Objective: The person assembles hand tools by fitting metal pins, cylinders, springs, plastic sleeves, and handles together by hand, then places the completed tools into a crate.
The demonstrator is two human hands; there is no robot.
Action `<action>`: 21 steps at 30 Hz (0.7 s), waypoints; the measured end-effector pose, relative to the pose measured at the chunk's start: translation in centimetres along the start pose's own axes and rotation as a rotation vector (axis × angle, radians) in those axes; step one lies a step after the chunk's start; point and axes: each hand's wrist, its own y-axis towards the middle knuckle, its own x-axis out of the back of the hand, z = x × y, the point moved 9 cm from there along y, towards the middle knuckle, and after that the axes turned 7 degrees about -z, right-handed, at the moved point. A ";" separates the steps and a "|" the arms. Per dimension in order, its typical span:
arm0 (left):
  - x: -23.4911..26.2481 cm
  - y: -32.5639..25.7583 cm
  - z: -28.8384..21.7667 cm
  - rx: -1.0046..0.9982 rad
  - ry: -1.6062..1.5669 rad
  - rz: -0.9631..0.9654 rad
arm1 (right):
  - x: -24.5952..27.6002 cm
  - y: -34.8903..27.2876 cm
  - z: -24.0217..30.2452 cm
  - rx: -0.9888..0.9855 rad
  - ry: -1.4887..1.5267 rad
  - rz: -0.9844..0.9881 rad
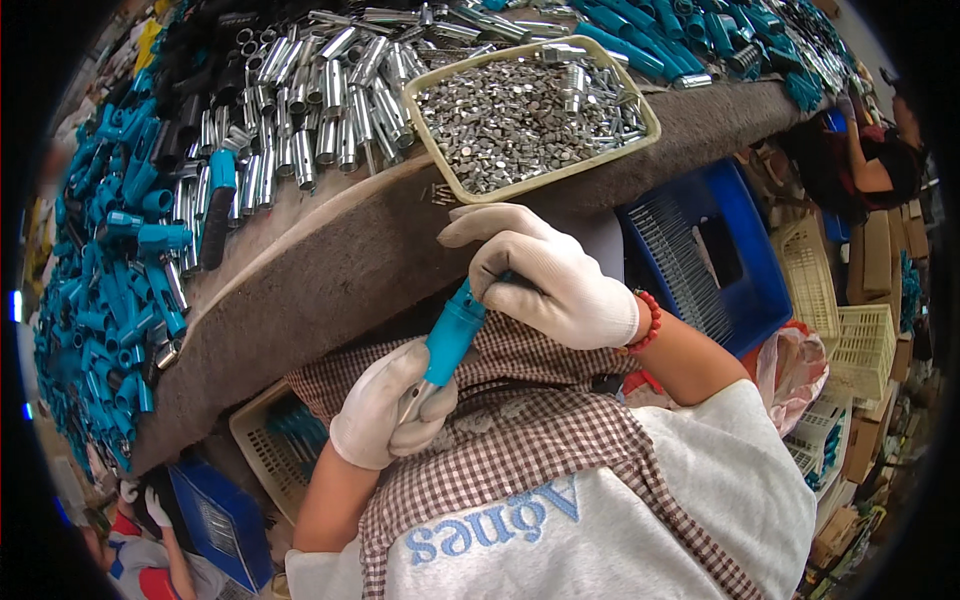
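Note:
Both my hands wear white gloves. Between them, in front of my checked apron, is a teal plastic tool handle (453, 335) with a silver metal tube at its lower end, held on a slant. My left hand (390, 410) is closed round the metal end and the base of the teal part. At the upper end, my right hand (545, 275) pinches the handle with thumb and curled fingers, its index finger stretched forward. The fingers hide the handle's tip. Just beyond my right hand, a cream tray (455, 180) of small metal pieces stands on the bench edge.
Silver metal tubes (300, 130) and teal handles (100, 330) are heaped on the bench at left. More teal parts (640, 40) lie behind the tray. Blue crates (750, 330) and cream baskets (865, 350) stand at right. Other people (870, 165) work at far right and lower left.

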 end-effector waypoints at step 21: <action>1.7 -1.5 -2.5 -0.024 0.283 0.162 | -3.3 -2.6 0.3 -0.146 -0.056 0.448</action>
